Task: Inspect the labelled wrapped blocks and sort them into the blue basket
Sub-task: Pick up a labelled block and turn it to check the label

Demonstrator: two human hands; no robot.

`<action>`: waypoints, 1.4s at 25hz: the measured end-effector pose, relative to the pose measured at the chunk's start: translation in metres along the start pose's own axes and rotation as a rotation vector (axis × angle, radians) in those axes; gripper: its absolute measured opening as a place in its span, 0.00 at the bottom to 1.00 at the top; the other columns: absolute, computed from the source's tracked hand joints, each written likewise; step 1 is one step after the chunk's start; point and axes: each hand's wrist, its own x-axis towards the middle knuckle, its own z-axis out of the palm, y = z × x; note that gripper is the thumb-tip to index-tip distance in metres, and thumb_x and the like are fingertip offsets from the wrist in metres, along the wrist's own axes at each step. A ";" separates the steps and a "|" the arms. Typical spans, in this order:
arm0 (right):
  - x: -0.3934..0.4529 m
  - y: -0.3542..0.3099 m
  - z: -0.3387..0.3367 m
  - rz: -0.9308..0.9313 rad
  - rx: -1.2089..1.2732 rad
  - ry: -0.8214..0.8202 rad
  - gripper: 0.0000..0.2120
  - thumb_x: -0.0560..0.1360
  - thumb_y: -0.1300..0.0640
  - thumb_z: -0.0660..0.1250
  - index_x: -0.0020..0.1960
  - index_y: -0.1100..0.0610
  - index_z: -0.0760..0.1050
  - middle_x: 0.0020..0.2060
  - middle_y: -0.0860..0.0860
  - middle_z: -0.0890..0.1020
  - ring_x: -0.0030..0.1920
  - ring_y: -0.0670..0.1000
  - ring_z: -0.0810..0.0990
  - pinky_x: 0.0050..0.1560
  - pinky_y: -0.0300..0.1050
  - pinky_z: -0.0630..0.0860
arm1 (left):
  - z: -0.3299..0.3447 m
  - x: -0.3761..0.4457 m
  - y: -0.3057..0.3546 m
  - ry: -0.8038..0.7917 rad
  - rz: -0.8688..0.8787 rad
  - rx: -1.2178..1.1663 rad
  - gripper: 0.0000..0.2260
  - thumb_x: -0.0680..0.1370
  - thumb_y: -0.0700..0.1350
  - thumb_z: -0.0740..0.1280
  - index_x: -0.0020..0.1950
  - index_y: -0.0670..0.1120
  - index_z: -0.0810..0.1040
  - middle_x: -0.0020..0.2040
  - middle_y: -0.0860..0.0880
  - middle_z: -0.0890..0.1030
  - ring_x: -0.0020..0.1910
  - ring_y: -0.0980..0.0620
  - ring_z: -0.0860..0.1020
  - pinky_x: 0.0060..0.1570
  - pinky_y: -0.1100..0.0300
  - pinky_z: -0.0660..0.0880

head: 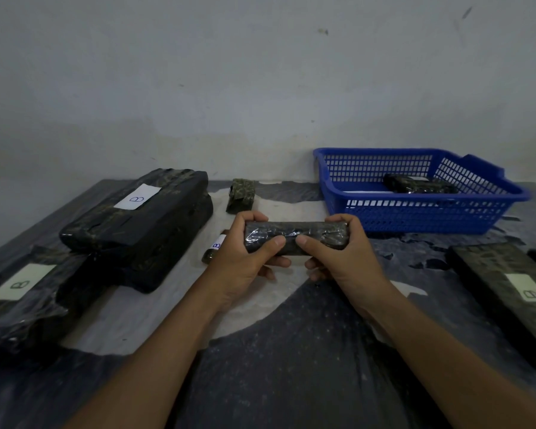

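A dark, plastic-wrapped oblong block (296,232) is held level above the table's middle. My left hand (245,261) grips its left end and my right hand (344,258) grips its right end, thumbs meeting on the near face. No label shows on the held block. The blue basket (421,212) stands behind my right hand at the back right. One dark wrapped block (415,184) lies inside it. A small block with a white "B" label (213,249) lies on the table, partly hidden behind my left hand.
Two large wrapped blocks labelled "B" lie at the left (142,221) and front left (22,305). A small unlabelled wrapped block (241,195) stands near the wall. A flat labelled block (508,292) lies at the right edge. The wall closes off the table's far side.
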 end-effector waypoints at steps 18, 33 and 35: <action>0.006 0.004 -0.004 0.037 0.056 -0.029 0.12 0.81 0.48 0.68 0.57 0.56 0.76 0.49 0.55 0.88 0.41 0.56 0.88 0.29 0.45 0.80 | -0.001 0.006 -0.003 0.046 -0.070 -0.135 0.17 0.77 0.55 0.67 0.60 0.46 0.75 0.51 0.42 0.87 0.37 0.45 0.86 0.25 0.58 0.77; 0.005 0.009 -0.003 -0.040 -0.109 0.017 0.16 0.75 0.43 0.74 0.56 0.49 0.74 0.51 0.50 0.84 0.50 0.50 0.84 0.44 0.48 0.82 | 0.001 0.001 -0.003 0.058 0.030 -0.020 0.14 0.78 0.41 0.73 0.61 0.45 0.75 0.51 0.48 0.84 0.43 0.50 0.86 0.35 0.58 0.80; 0.007 0.006 -0.004 0.025 0.047 -0.025 0.10 0.80 0.46 0.69 0.55 0.50 0.74 0.55 0.53 0.83 0.51 0.52 0.85 0.40 0.46 0.80 | 0.002 0.002 -0.003 0.067 0.039 0.017 0.14 0.77 0.40 0.73 0.61 0.44 0.76 0.54 0.48 0.82 0.44 0.53 0.84 0.36 0.60 0.82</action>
